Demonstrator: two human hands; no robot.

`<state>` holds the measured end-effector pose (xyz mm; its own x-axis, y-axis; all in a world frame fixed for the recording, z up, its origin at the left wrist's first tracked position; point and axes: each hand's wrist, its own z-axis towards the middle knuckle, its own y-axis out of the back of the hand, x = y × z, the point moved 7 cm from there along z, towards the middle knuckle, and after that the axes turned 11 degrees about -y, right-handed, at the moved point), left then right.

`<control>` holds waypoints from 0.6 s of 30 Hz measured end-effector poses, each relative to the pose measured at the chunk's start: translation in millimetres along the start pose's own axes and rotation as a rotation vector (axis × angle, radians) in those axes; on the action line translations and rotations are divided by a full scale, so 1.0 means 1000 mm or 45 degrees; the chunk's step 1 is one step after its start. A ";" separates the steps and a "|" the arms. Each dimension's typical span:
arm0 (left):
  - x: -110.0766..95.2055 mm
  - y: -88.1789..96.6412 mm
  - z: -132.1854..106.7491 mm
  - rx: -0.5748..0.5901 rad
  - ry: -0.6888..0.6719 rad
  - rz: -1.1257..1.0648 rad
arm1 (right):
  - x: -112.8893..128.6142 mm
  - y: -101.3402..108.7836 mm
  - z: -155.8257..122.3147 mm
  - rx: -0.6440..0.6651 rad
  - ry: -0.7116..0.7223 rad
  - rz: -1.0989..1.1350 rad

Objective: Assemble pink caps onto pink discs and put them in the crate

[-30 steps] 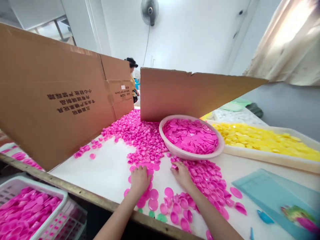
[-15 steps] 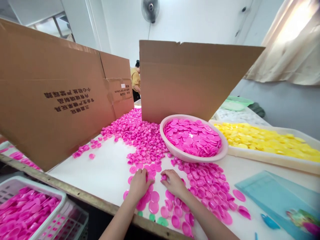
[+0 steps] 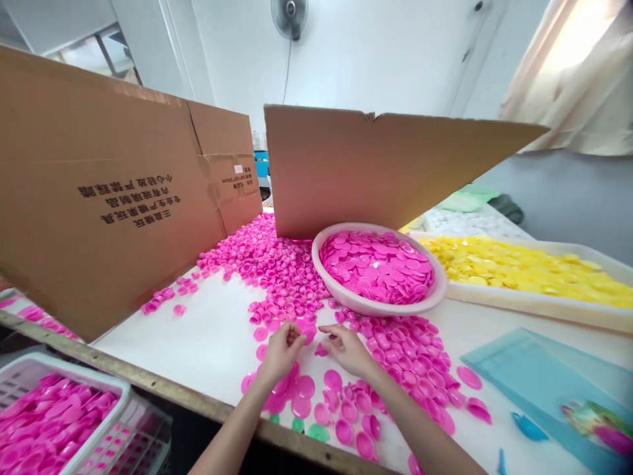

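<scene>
My left hand (image 3: 281,351) is curled just above the white table (image 3: 208,343), its fingers pinched on a small pink plastic piece. My right hand (image 3: 346,348) sits close beside it, fingers bent, with a pink piece under the fingertips; I cannot make out a firm hold. Flat pink discs (image 3: 302,386) and cupped pink caps (image 3: 356,412) lie under and in front of both hands. A wide heap of pink caps (image 3: 277,264) runs back along the table. A pale round basin (image 3: 435,297) behind my right hand is full of pink discs.
Tall cardboard walls stand at the left (image 3: 99,191) and behind the basin (image 3: 366,165). A white tray of yellow pieces (image 3: 534,300) lies at the right, a blue sheet (image 3: 534,382) in front of it. A white basket of pink discs (image 3: 106,389) sits below the table edge.
My right hand came in from the pile on the right to meet my left hand. Both hands lifted a little and their fingertips drew together over the discs.
</scene>
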<state>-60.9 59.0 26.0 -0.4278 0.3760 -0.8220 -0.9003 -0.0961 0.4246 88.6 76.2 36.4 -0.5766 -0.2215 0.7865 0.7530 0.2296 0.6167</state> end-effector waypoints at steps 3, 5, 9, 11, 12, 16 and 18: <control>-0.006 -0.020 0.009 0.065 0.035 -0.213 | -0.003 0.000 0.006 0.030 -0.022 0.251; -0.002 -0.030 0.013 0.103 0.092 -0.214 | -0.016 -0.005 0.011 0.031 -0.162 0.378; 0.016 -0.041 0.013 0.132 0.181 -0.035 | -0.043 -0.018 0.013 0.031 -0.525 0.508; 0.024 -0.044 0.011 0.167 0.219 0.056 | -0.048 -0.022 0.013 0.047 -0.624 0.514; 0.028 -0.045 0.010 0.187 0.237 0.083 | -0.049 -0.023 0.013 0.061 -0.657 0.505; 0.031 -0.049 0.010 0.349 0.340 0.015 | -0.051 -0.025 0.012 0.159 -0.734 0.431; 0.029 -0.054 0.012 0.515 0.408 -0.053 | -0.053 -0.027 0.010 0.233 -0.779 0.425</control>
<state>-23.9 85.6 -16.0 -0.4525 0.0648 -0.8894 -0.8410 0.3008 0.4497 95.8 91.7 -21.7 -0.4399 0.4464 0.7792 0.8856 0.3596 0.2940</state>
